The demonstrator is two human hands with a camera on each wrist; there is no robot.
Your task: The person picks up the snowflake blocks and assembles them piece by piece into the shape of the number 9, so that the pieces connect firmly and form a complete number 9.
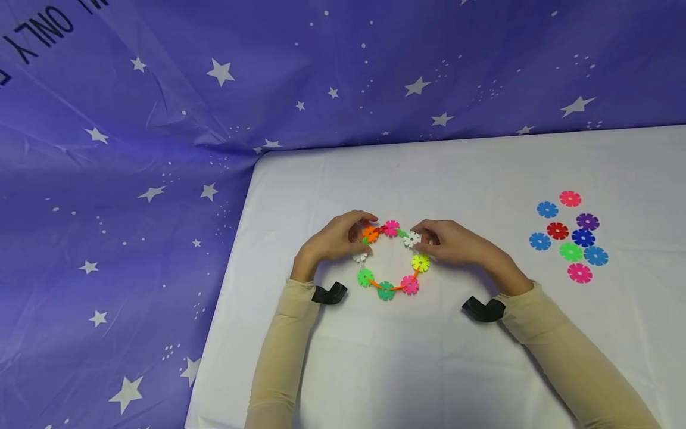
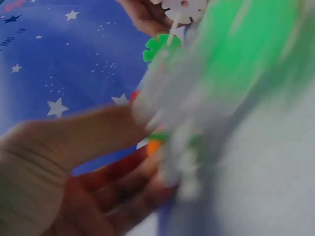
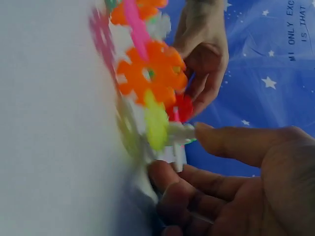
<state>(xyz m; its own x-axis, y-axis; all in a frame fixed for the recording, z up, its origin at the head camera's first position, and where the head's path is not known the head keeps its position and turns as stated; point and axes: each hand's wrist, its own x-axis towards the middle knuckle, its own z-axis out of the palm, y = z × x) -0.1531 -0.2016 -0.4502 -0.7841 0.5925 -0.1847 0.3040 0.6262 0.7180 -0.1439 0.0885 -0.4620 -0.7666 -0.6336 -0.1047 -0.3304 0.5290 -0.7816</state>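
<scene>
A closed ring of interlocking plastic snowflake discs sits over the middle of the table; in the head view its front has a dark green disc and a pink disc. My left hand pinches the ring's left side between thumb and fingers, close to an orange disc and a partly hidden white disc. On the ring's right side my right hand pinches a white disc, just above a yellow disc. The left wrist view is blurred, with a large green disc up close.
Several loose discs lie flat at the right, among them a red disc, a purple disc and a pink disc. A white cloth covers the table. Behind and left hangs a blue star-printed sheet.
</scene>
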